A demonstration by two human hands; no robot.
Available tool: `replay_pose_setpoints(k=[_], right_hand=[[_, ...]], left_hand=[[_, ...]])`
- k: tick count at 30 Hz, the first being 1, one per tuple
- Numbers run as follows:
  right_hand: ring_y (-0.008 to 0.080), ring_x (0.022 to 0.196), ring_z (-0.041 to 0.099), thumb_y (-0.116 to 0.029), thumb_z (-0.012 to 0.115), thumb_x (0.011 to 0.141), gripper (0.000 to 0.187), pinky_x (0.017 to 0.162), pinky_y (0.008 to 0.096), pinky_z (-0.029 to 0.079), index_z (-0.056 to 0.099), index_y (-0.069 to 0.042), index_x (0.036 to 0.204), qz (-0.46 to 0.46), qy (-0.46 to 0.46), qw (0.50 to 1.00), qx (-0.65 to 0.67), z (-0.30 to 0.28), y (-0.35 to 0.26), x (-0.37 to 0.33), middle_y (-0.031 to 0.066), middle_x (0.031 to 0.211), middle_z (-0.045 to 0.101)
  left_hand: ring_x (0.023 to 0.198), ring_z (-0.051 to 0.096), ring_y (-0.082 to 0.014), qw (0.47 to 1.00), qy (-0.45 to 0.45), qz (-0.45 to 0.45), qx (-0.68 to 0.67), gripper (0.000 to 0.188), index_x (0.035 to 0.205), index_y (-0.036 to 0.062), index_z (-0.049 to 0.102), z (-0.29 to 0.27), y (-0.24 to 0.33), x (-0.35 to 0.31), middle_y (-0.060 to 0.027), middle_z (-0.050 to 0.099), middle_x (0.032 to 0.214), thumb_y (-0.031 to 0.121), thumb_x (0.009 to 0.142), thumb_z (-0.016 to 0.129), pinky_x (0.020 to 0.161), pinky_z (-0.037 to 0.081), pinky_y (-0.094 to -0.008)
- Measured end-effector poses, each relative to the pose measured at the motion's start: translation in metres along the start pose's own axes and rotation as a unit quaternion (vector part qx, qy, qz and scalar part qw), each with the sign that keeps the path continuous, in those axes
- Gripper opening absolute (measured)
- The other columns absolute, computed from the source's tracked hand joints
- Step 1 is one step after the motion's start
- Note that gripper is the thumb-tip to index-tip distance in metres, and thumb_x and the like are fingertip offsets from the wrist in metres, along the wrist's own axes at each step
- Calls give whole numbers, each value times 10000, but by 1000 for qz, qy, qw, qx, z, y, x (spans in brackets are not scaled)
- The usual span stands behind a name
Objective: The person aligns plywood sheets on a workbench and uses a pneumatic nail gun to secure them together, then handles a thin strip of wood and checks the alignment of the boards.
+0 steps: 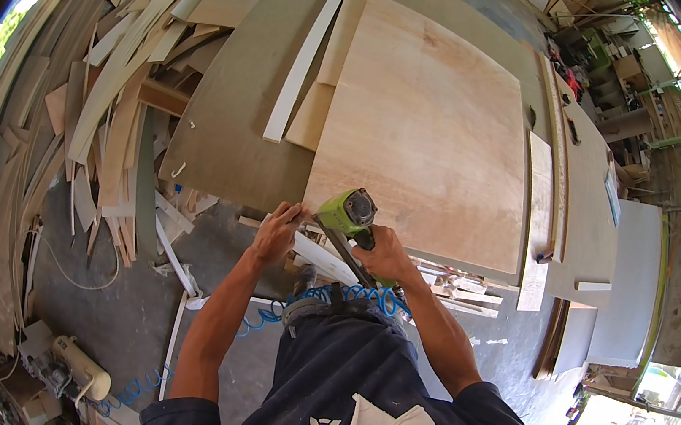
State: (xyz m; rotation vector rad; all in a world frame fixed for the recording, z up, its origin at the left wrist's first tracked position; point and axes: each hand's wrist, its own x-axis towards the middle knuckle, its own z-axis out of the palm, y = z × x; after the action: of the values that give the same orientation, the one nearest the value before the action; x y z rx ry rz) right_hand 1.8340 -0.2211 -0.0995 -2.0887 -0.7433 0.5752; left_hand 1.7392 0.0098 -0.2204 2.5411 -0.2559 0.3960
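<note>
My right hand is closed round the handle of a green and black air nail gun. The gun's head is over the near left corner of a large pale plywood panel. At that same corner, just left of the gun, my left hand grips the panel's edge with bent fingers; its fingertips are partly hidden. Under the panel's left side, light wooden strips show. A narrow white strip lies beside them on the wide grey-brown board underneath.
A coiled blue air hose runs past my waist toward a cream compressor tank at lower left. Stacked offcuts and long boards crowd the left. To the right are more panels and a long strip. Scrap strips lie near the front edge.
</note>
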Motion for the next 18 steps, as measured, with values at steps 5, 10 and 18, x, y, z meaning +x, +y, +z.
replay_pose_setpoints(k=[5, 10, 18], right_hand=[[328, 616, 644, -145, 617, 739, 275, 592, 407, 488, 610, 54, 929, 91, -30, 995, 33, -7, -8, -1, 211, 657, 599], [135, 433, 561, -88, 591, 771, 166, 427, 306, 452, 592, 67, 830, 88, -17, 994, 71, -7, -7, 3, 66, 542, 553], [244, 482, 618, -151, 611, 770, 274, 497, 380, 491, 601, 70, 932, 68, -14, 997, 38, -3, 10, 8, 172, 624, 591]], left_hand=[[1015, 508, -281, 1000, -11, -3, -1, 666, 1259, -42, 546, -2, 0, 0, -106, 543, 1179, -43, 603, 667, 869, 497, -341], [1005, 512, -277, 1000, -2, -1, -7, 645, 1242, -46, 555, -7, 5, 2, -96, 551, 1154, -48, 607, 665, 861, 500, -344], [1018, 541, -314, 1000, 16, -7, -20, 599, 1187, -41, 609, -10, 8, 3, -153, 583, 1160, -53, 596, 707, 878, 498, -367]])
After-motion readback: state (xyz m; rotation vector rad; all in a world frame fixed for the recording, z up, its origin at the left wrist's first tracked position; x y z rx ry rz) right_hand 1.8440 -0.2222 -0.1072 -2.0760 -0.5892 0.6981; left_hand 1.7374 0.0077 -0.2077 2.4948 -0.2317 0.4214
